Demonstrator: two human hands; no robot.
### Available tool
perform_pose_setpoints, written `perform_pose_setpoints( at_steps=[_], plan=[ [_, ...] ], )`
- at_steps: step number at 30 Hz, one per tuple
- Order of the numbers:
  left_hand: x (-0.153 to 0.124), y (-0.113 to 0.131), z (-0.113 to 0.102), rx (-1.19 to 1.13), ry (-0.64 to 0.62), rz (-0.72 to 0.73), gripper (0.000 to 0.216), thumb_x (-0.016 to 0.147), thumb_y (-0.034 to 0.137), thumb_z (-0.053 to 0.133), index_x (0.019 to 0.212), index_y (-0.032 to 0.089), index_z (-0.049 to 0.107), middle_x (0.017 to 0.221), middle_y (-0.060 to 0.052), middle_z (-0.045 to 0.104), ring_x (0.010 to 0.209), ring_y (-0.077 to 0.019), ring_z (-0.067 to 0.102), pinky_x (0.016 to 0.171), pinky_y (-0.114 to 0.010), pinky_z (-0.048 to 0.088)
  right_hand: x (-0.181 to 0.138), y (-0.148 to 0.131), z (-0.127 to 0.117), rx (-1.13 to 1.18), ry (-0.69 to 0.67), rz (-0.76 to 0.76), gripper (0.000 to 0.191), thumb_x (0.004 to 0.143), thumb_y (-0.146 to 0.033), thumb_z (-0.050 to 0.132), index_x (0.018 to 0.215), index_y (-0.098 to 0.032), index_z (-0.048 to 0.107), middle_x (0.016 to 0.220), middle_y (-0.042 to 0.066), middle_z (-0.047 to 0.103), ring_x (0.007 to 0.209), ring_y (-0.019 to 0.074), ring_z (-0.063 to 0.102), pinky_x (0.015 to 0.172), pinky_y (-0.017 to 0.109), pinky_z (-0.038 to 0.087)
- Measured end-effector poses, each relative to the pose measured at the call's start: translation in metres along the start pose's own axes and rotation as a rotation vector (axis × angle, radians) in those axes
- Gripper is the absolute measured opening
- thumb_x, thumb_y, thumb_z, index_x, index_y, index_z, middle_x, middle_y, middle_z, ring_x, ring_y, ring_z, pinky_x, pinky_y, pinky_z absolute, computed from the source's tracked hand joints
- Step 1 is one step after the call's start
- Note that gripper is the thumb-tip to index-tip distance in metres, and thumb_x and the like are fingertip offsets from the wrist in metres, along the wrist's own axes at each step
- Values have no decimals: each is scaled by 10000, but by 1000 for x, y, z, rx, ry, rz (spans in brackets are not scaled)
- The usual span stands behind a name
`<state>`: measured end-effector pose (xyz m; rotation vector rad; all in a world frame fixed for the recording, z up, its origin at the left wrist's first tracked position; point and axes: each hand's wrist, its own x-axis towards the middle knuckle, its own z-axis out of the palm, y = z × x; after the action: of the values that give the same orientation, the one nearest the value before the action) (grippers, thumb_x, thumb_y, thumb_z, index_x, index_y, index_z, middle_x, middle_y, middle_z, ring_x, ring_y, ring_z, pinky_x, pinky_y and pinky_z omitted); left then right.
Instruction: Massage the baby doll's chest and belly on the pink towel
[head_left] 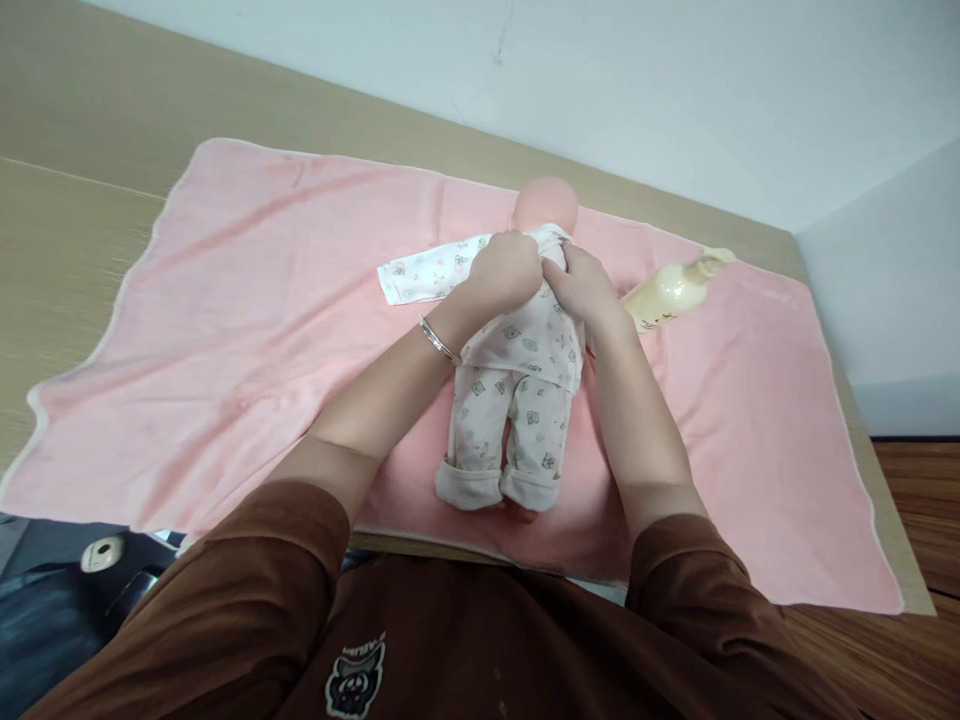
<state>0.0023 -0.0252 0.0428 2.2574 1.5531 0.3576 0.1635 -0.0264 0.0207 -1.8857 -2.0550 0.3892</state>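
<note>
A baby doll (pixel 546 203) lies on its back on a pink blanket (pixel 262 330), head away from me, dressed in a white printed top (pixel 534 340) and matching trousers (pixel 510 425). My left hand (pixel 506 270) is closed on the top's cloth at the doll's chest, just under the neck. My right hand (pixel 585 285) pinches the same cloth right beside it, the two hands touching. One sleeve of the top (pixel 424 272) stretches out to the left. A silver bangle (pixel 439 341) sits on my left wrist.
A cream bottle (pixel 671 293) lies on the blanket just right of the doll. The blanket covers a light wooden table (pixel 75 210) set against a white wall. Wooden floor (pixel 919 520) shows at right; dark objects (pixel 67 590) sit below the table's left front edge.
</note>
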Motion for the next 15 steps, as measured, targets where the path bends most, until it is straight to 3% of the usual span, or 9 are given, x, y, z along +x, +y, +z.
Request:
perform_pose_setpoints(
  at_steps=[5,8,12,15],
  plan=[
    [20,-25,18,-45,58,22,468,1073,211,350,1202,79,780,1342,-229,777,1300,-348,722,1222,-495,527,-13,-18,-8,-118,-38,-28,474,1064,-436,459,1245,-113,754,1349,257,788,1278,448,721,1129,621,576],
    [27,-35,22,-125,74,-5,526,1112,284,306,1298,76,752,1433,-236,755,1343,-337,704,1232,-469,520,-19,-31,-3,-212,23,-13,405,1040,-320,455,1190,-111,768,1249,262,809,1208,450,737,1087,638,584],
    [20,-26,22,-71,78,-23,515,1129,281,309,1406,65,686,1503,-256,701,1462,-361,631,1314,-501,437,-12,-30,8,-170,79,0,477,1082,-308,369,1309,-83,723,1393,271,758,1326,429,702,1174,615,546],
    [8,-11,19,-20,71,51,416,1088,197,393,1325,80,714,1427,-250,716,1455,-391,626,1317,-535,426,-1,-12,12,-81,77,26,541,1118,-395,334,1400,-70,664,1498,269,709,1394,417,674,1226,593,512]
  ],
)
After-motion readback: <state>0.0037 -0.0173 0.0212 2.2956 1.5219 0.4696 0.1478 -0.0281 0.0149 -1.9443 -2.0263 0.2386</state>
